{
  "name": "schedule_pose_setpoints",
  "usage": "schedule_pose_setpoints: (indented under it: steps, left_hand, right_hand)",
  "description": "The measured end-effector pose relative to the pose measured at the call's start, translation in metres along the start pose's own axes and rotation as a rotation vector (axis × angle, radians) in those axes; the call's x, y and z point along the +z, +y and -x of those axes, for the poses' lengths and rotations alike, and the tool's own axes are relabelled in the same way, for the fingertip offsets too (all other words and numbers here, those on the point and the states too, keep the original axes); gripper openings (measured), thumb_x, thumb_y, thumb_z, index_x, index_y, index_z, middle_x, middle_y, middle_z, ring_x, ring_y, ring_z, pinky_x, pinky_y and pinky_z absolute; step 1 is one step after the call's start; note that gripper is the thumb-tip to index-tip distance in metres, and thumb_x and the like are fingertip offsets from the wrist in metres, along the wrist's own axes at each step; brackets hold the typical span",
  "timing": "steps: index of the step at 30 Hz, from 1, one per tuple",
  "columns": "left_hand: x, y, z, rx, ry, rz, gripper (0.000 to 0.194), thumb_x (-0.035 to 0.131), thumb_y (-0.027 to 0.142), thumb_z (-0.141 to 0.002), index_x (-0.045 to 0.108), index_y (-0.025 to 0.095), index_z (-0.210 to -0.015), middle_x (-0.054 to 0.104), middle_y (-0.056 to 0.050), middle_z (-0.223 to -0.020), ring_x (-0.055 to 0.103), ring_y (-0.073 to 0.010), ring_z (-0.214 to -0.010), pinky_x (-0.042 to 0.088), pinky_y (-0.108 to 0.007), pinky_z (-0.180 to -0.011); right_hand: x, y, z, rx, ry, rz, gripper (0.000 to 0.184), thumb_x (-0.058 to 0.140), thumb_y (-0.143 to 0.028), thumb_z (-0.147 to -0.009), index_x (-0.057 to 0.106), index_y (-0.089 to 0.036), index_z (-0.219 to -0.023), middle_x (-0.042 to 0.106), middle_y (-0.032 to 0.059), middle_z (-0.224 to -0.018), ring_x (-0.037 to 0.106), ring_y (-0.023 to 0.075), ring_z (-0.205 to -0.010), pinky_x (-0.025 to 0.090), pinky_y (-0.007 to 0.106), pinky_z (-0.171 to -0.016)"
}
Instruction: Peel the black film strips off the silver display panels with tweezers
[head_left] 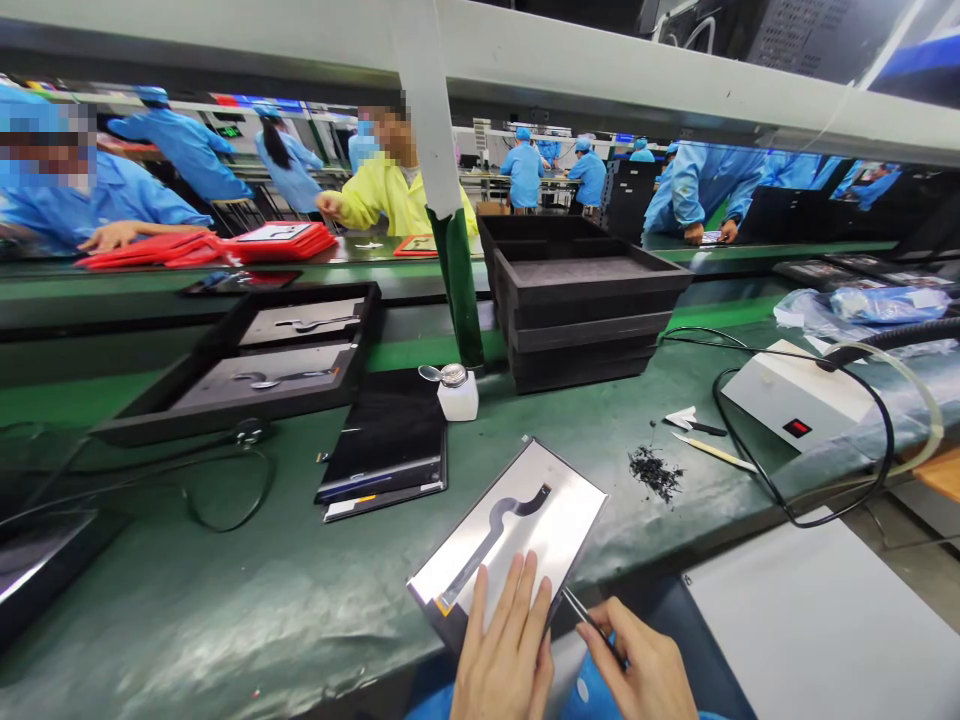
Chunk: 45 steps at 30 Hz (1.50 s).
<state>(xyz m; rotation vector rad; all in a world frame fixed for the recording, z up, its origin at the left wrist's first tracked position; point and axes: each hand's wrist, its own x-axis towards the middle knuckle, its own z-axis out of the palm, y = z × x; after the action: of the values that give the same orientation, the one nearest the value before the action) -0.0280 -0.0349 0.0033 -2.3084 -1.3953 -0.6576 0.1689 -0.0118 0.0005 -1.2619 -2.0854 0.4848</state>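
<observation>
A display panel with a silvery back lies tilted at the bench's front edge, a grey curved flex cable running along it. My left hand rests flat on the panel's near part, fingers stretched out. Tweezers are pinched in my right hand, their tips at the panel's right edge. Whether the tips grip anything is too small to tell. Right of the panel is a small heap of black scraps.
Dark panels are stacked beside a white pump bottle. A black tray holds more panels at left; black trays are piled behind. A yellow-handled blade and cabled white box are at right. Co-workers sit beyond.
</observation>
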Motion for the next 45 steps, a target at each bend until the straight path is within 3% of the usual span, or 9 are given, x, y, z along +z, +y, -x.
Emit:
schedule_pose_setpoints:
  steps: [14,18,26,29,32,36,41,45]
  left_hand:
    - [0.0,0.001,-0.001,-0.031,0.006,0.034,0.045,0.046,0.004,-0.09,0.057,0.005,-0.134,0.055,-0.016,-0.145,0.044,-0.028,-0.141,0.008,-0.052,-0.125]
    - [0.002,0.001,0.0,-0.037,0.015,0.048,0.042,0.047,0.009,-0.093,0.057,0.006,-0.133,0.055,-0.016,-0.144,0.046,-0.0278,-0.14,0.009,-0.05,-0.126]
    - [-0.001,0.001,-0.002,-0.024,0.008,0.001,0.046,0.045,0.002,-0.088,0.057,0.006,-0.133,0.056,-0.016,-0.143,0.042,-0.027,-0.143,0.009,-0.052,-0.125]
    - [0.0,0.002,-0.001,-0.025,0.013,0.01,0.046,0.046,0.001,-0.088,0.057,0.005,-0.133,0.055,-0.017,-0.144,0.036,-0.0281,-0.146,0.01,-0.053,-0.125]
    - [0.001,0.003,0.0,-0.028,0.005,0.017,0.048,0.045,0.0,-0.087,0.056,0.005,-0.133,0.054,-0.017,-0.145,0.031,-0.0277,-0.148,0.009,-0.053,-0.125]
    - [0.001,0.004,-0.001,-0.052,-0.006,0.039,0.048,0.043,0.0,-0.087,0.057,0.007,-0.133,0.052,-0.016,-0.147,0.029,-0.0273,-0.149,0.007,-0.052,-0.125]
    - [0.004,0.004,-0.001,-0.068,0.015,0.06,0.045,0.044,0.002,-0.089,0.058,0.008,-0.13,0.051,-0.014,-0.148,0.027,-0.0283,-0.149,0.009,-0.05,-0.126]
    - [0.009,0.004,0.003,-0.053,0.019,0.073,0.044,0.044,0.003,-0.089,0.058,0.009,-0.131,0.052,-0.013,-0.148,0.035,-0.0267,-0.146,0.022,-0.047,-0.124]
  right_hand:
    - [0.003,-0.004,-0.003,-0.084,0.09,0.081,0.031,0.039,-0.033,-0.105,0.059,-0.023,-0.084,0.07,-0.0025,-0.064,0.069,0.0131,-0.049,0.047,0.018,-0.048]
    - [0.002,-0.003,-0.003,-0.123,0.066,0.132,0.028,0.042,-0.029,-0.105,0.056,-0.023,-0.081,0.068,-0.0039,-0.062,0.067,0.0118,-0.047,0.043,0.018,-0.047]
    - [0.003,-0.003,0.0,-0.037,-0.03,0.158,0.032,0.043,-0.031,-0.104,0.058,-0.024,-0.076,0.067,0.0008,-0.061,0.064,0.0142,-0.046,0.04,0.021,-0.047]
    - [0.0,-0.006,-0.002,0.095,-0.072,-0.014,0.034,0.045,-0.038,-0.102,0.059,-0.024,-0.075,0.066,0.001,-0.061,0.061,0.014,-0.048,0.041,0.021,-0.049]
    - [-0.003,-0.01,-0.008,0.399,-0.175,-0.352,0.04,0.052,-0.052,-0.096,0.055,-0.023,-0.07,0.06,-0.0018,-0.054,0.053,0.012,-0.046,0.038,0.021,-0.047]
    - [-0.005,-0.013,-0.02,0.778,-0.317,-0.854,0.057,0.065,-0.075,-0.074,0.047,-0.022,-0.064,0.049,-0.008,-0.043,0.027,0.0039,-0.03,0.019,0.019,-0.033]
    - [-0.009,-0.013,-0.028,0.974,-0.381,-1.211,0.059,0.08,-0.07,-0.06,0.056,-0.016,-0.069,0.045,-0.0117,-0.041,0.018,-0.0019,-0.029,0.008,0.016,-0.031]
    - [-0.01,-0.01,-0.027,1.114,-0.444,-1.418,0.059,0.091,-0.059,-0.052,0.059,-0.014,-0.072,0.041,-0.0137,-0.043,0.018,-0.0034,-0.031,0.008,0.014,-0.03]
